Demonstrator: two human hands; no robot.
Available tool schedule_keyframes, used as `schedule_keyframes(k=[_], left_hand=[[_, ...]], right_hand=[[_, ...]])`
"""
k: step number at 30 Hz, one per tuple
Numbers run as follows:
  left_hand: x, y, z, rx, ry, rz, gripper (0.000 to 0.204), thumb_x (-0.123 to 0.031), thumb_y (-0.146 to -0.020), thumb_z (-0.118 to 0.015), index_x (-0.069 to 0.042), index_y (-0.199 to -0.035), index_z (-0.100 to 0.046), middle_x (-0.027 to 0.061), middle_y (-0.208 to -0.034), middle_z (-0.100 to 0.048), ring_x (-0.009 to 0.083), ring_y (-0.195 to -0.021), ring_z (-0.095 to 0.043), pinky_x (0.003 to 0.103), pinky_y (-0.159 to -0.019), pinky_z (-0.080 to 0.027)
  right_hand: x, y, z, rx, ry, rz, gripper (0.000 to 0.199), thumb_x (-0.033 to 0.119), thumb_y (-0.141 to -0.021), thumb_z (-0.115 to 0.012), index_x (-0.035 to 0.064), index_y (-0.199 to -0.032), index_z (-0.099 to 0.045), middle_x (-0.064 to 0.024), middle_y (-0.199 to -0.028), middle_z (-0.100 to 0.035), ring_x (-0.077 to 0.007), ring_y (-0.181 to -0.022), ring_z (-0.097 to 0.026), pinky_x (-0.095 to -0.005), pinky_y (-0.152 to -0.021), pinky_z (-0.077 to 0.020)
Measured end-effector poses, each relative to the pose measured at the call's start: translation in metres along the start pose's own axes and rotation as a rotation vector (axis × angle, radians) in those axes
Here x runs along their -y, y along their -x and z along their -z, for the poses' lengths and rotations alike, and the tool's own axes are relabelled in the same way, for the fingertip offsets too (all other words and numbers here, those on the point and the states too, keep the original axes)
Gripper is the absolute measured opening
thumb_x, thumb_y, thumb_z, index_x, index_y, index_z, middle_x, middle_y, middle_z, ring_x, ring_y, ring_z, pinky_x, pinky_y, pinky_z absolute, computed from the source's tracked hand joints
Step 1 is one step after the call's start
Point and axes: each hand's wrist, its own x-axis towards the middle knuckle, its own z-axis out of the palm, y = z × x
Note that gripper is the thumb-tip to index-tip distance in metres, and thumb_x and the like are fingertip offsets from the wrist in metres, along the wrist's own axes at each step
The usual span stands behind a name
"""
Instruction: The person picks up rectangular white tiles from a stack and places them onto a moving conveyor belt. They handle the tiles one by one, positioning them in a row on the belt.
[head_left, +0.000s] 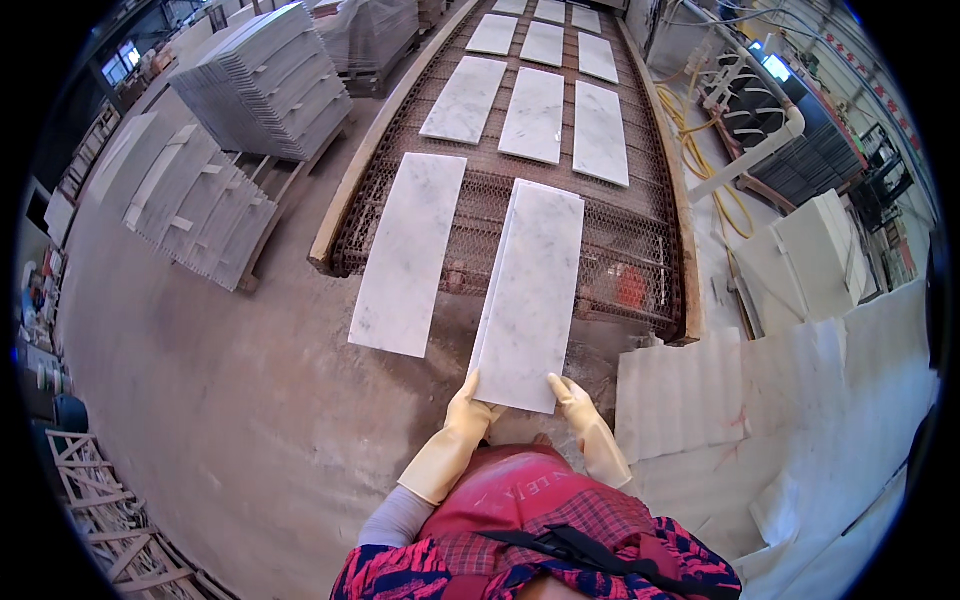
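A long white marble tile with grey veining lies partly over the conveyor's near end, its near end reaching toward my body. Along its left side shows the edge of another tile, almost fully covered by it. My left hand, in a pale yellow rubber glove, grips the near left corner, its fingertips passing beneath. At the near right corner my right hand, gloved alike, holds the edge with its thumb on top; its other fingers are hidden. Left of these, a separate marble tile overhangs the conveyor's near edge.
The mesh conveyor carries several more marble tiles in rows, between side rails. Stacked slabs on pallets stand at left. To the right are a foam-covered surface, a white pipe and a yellow hose.
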Motion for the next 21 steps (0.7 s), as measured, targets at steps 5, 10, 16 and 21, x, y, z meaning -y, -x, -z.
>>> schedule_keyframes(k=[5, 10, 16, 21], left_hand=[[-0.008, -0.002, -0.01, -0.096, 0.154, 0.104, 0.051, -0.03, -0.107, -0.054, -0.002, -0.15, -0.046, 0.0152, -0.152, -0.052, 0.0339, -0.14, -0.05, 0.057, -0.116, -0.042], [-0.011, -0.008, -0.005, -0.133, 0.105, 0.105, 0.049, -0.031, -0.105, -0.057, -0.001, -0.144, -0.053, 0.0164, -0.146, -0.058, 0.034, -0.135, -0.055, 0.057, -0.113, -0.045], [-0.008, -0.03, 0.011, -0.157, 0.064, 0.092, 0.046, -0.029, -0.104, -0.059, 0.0, -0.139, -0.057, 0.017, -0.14, -0.062, 0.0353, -0.128, -0.059, 0.055, -0.108, -0.05], [-0.016, -0.049, 0.046, -0.151, 0.048, 0.017, 0.046, -0.029, -0.101, -0.064, 0.0, -0.136, -0.058, 0.0199, -0.137, -0.063, 0.0414, -0.125, -0.06, 0.057, -0.104, -0.051]], right_hand=[[0.005, -0.004, -0.012, 0.017, 0.089, -0.064, 0.061, 0.048, -0.099, -0.068, -0.0057, -0.127, -0.065, -0.0142, -0.114, -0.072, -0.0229, -0.102, -0.07, -0.0372, -0.09, -0.0555], [0.02, -0.003, -0.004, 0.105, 0.239, -0.135, 0.061, 0.054, -0.096, -0.068, -0.0049, -0.11, -0.071, -0.0164, -0.084, -0.074, -0.0248, -0.067, -0.071, -0.0361, -0.063, -0.058], [0.018, -0.006, 0.004, 0.175, 0.204, -0.154, 0.063, 0.058, -0.095, -0.067, -0.0047, -0.102, -0.072, -0.0174, -0.072, -0.07, -0.0272, -0.06, -0.068, -0.0365, -0.055, -0.0552], [0.021, -0.003, 0.017, 0.217, 0.148, -0.125, 0.06, 0.055, -0.096, -0.069, -0.0051, -0.1, -0.072, -0.0174, -0.073, -0.071, -0.0267, -0.057, -0.067, -0.0366, -0.053, -0.0532]])
